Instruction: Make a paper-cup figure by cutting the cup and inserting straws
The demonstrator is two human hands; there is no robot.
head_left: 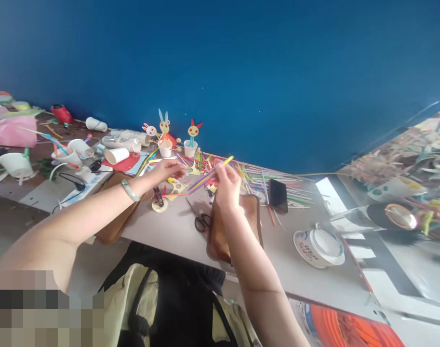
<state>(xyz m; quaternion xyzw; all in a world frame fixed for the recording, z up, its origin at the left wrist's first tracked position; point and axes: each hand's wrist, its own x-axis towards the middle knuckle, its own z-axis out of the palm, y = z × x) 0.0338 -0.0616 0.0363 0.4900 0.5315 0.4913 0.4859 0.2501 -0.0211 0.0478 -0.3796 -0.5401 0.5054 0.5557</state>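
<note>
My right hand (227, 183) is closed on a few thin coloured sticks (204, 180), yellow and purple, which slant down to the left over the table. To the left, my left hand (171, 169), with a pale bangle on its wrist, hovers above the craft scraps. Its fingers are loosely bent and apart, and I see nothing held in them. Between the hands lie yellow cut-out pieces (178, 187). Black scissors (202, 221) rest below, beside a brown tray (254, 212) under my right forearm. A pair of pliers (157, 195) sits near a round pale disc (159, 206).
Rabbit-faced figures stand in white cups (165, 148) against the blue wall. Loose coloured sticks (295, 197) spread behind a black phone (278, 195). A lidded white bowl (319, 248) is at right. Cups, cables and a power strip (84, 185) crowd the left.
</note>
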